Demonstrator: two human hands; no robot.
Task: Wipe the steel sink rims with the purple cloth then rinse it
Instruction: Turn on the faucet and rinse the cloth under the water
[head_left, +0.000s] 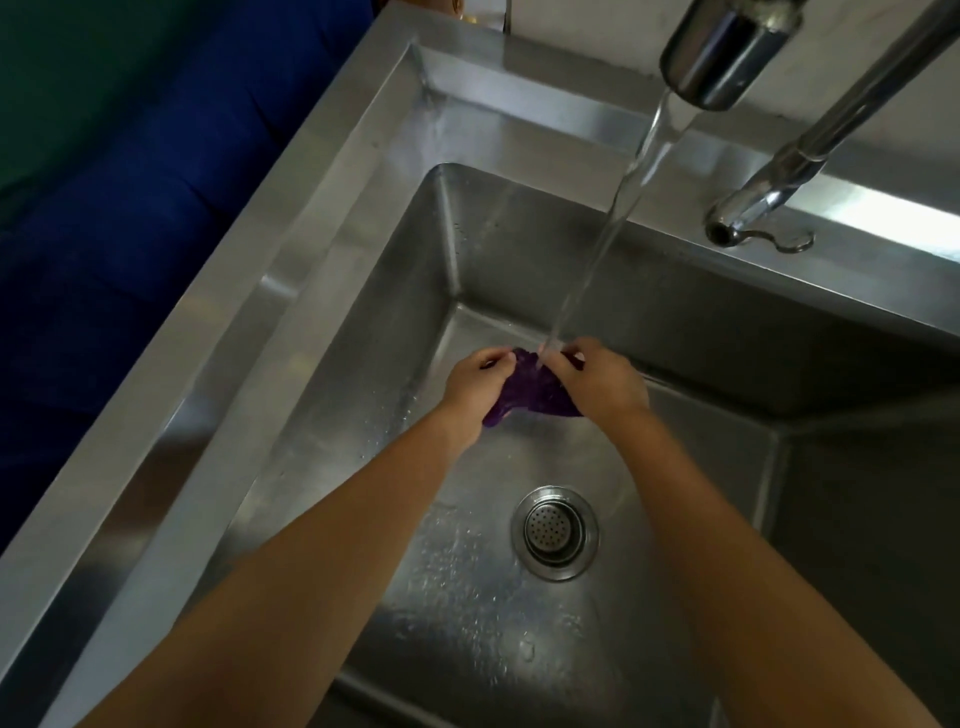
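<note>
Both hands, left hand (475, 384) and right hand (602, 382), pinched the purple cloth (524, 397) under the tap stream (613, 223); a loosened pinch risked dropping it onto the drain (555, 532).

The cloth (524, 395) caught in the grip of the left hand (475, 387) and right hand (605, 382) is soft purple fabric, wet, crumpled and dark, with a slight sheen where the water (613, 218) strikes it. Around the grip, the sink (675, 322) is brushed steel, dull grey with a fine grain, beaded with droplets below the grip. Its rim (291, 291), left of the grip, is smoother steel with bright streaks of reflection. The drain strainer (554, 531), nearer than the grip, is shiny perforated metal. Above the grip, the tap (727, 47) is polished, mirror-like chrome.
</note>
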